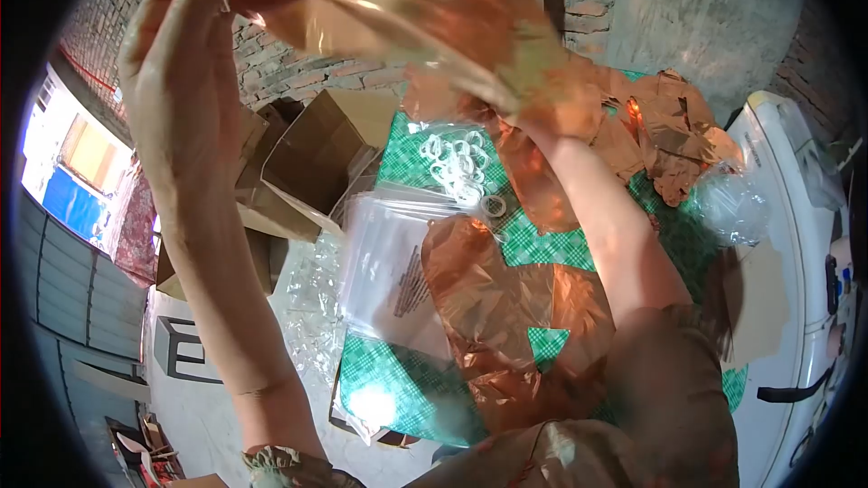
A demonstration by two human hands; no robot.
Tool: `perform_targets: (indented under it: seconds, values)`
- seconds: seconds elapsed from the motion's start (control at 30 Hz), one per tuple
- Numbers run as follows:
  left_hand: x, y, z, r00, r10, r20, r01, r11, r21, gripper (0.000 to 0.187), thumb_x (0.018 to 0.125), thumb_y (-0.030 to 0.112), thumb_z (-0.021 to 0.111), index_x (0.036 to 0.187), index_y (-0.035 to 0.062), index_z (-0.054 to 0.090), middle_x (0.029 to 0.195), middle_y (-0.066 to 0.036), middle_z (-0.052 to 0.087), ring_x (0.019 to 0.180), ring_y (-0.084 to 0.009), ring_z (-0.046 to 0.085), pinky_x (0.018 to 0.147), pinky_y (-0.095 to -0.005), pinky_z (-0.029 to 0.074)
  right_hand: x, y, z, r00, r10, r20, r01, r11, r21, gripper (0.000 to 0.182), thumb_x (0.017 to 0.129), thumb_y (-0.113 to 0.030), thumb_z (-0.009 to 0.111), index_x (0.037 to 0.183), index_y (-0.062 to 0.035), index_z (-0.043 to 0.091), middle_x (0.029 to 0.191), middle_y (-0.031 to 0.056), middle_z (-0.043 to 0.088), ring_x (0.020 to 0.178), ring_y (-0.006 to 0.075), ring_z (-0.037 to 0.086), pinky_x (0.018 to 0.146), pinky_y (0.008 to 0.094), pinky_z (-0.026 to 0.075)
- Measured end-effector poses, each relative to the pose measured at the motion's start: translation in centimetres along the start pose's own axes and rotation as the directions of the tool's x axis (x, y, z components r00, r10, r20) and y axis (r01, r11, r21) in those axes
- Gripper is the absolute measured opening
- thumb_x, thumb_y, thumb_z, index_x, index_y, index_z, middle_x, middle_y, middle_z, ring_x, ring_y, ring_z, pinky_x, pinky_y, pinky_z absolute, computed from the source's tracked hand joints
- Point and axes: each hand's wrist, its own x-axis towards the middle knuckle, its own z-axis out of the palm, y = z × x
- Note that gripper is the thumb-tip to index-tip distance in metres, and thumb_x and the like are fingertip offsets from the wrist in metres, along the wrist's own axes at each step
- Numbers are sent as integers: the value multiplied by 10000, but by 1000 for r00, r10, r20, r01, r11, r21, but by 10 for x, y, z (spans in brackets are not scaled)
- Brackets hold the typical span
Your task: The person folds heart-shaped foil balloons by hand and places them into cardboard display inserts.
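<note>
My left hand point(181, 45) is raised at the upper left, its fingers closed on one end of a shiny copper-coloured foil sheet point(389, 0). The sheet stretches across the top of the view, blurred in places. My right hand point(529, 113) is under the sheet's right part, its fingers hidden by the foil. Below, more copper foil pieces point(506, 307) lie on a green checked cloth point(398, 389). Beside them are a stack of clear plastic bags point(380, 262) and a pile of white rings point(457, 163).
Open cardboard boxes point(312, 158) stand at the left, next to clear plastic packets point(312, 307). Crumpled foil point(669, 126) and a clear plastic bundle point(732, 203) lie at the right, by a white appliance point(787, 181). A brick wall is behind.
</note>
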Motion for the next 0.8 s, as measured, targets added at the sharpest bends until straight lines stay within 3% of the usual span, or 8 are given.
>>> perform_targets:
  seconds: [0.13,0.23,0.3,0.4,0.5,0.6,0.73,0.8]
  values:
    - [5,32,37,960,59,-274,-70,997,-31,290,1063,138,611,1281,-40,680,1249,-81,678,1097,-169,615,1005,-358,476,3,12,15,998,-65,-15,62,989,-133,697,993,-537,523,1599,-219,396,1726,149,239,1595,390,170,1160,773,150]
    - [11,63,36,952,105,-288,-83,993,87,242,1045,108,623,1233,-20,706,1246,-83,684,1082,-176,638,998,-345,498,-28,26,-3,995,-98,-3,97,985,140,665,980,-504,538,1566,-202,446,1717,136,267,1596,387,158,1177,785,101]
    - [18,73,2,908,410,89,-378,708,597,216,1031,100,631,1175,-29,729,1126,-96,723,1008,-192,677,933,-327,520,-46,20,-25,996,-87,33,80,981,179,665,977,-489,539,1568,-196,451,1718,124,270,1598,390,146,1181,787,77]
    - [33,91,-33,977,189,-101,-190,982,4,242,1050,94,595,1164,-87,707,1145,-160,728,1033,-235,682,932,-371,534,-51,7,-34,996,-34,79,29,997,66,671,967,-456,550,1568,-174,460,1723,109,264,1602,393,118,1184,784,52]
    - [18,102,-54,946,158,-284,-139,986,87,296,1074,108,566,1290,-74,654,1269,-149,695,1127,-228,662,1011,-366,507,-50,-5,-39,995,41,90,-42,999,5,639,965,-406,544,1535,-120,519,1684,107,360,1608,389,69,1183,779,41]
    - [-6,97,-59,950,63,-306,-16,988,152,336,1083,100,550,1369,-65,612,1336,-137,677,1186,-212,649,1053,-349,492,-37,-7,-53,960,66,271,-18,984,-178,632,966,-345,549,1564,-157,473,1552,99,533,1529,409,263,1119,815,164]
    - [-46,70,-89,948,-126,-294,162,981,103,358,1089,90,536,1408,-66,586,1385,-141,659,1256,-204,632,1088,-345,487,-5,-11,-34,975,186,123,-194,979,58,709,937,-398,628,1580,-153,456,1336,96,704,1506,430,291,1111,808,191]
    - [-60,65,-97,933,-190,-307,232,967,107,363,1093,90,528,1415,-68,579,1394,-148,654,1277,-206,627,1094,-347,491,25,-3,-28,982,160,99,-182,940,288,786,924,-469,649,1604,-151,414,1372,130,671,1501,447,288,1123,788,201]
